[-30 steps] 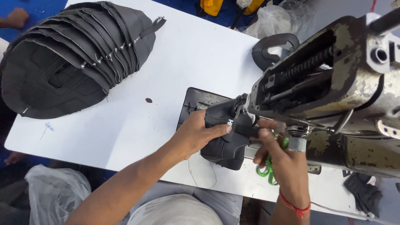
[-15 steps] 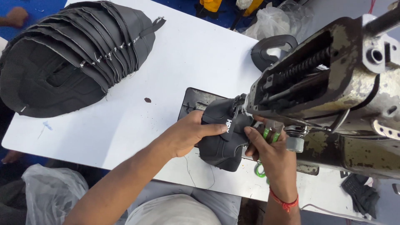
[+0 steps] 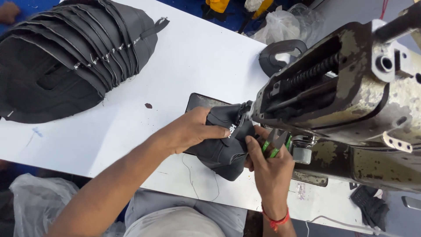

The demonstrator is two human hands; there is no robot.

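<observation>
A black shoe upper piece (image 3: 221, 151) lies under the head of an old metal sewing machine (image 3: 346, 92) at the white table's front edge. My left hand (image 3: 193, 131) grips the piece from the left, fingers over its top. My right hand (image 3: 269, 169) presses the piece's right side near the needle and holds small green-handled snips (image 3: 274, 147) between its fingers. The needle area is hidden by the machine head.
A tall stack of black shoe upper pieces (image 3: 70, 61) fills the table's far left. A single black curved piece (image 3: 280, 55) lies behind the machine. The white table (image 3: 197, 52) is bare in the middle. Plastic bags lie on the floor, and another person's hand (image 3: 8, 12) shows at top left.
My right hand has moved up and left, from below the machine onto the black piece, bringing the green snips with it. My left hand keeps its grip.
</observation>
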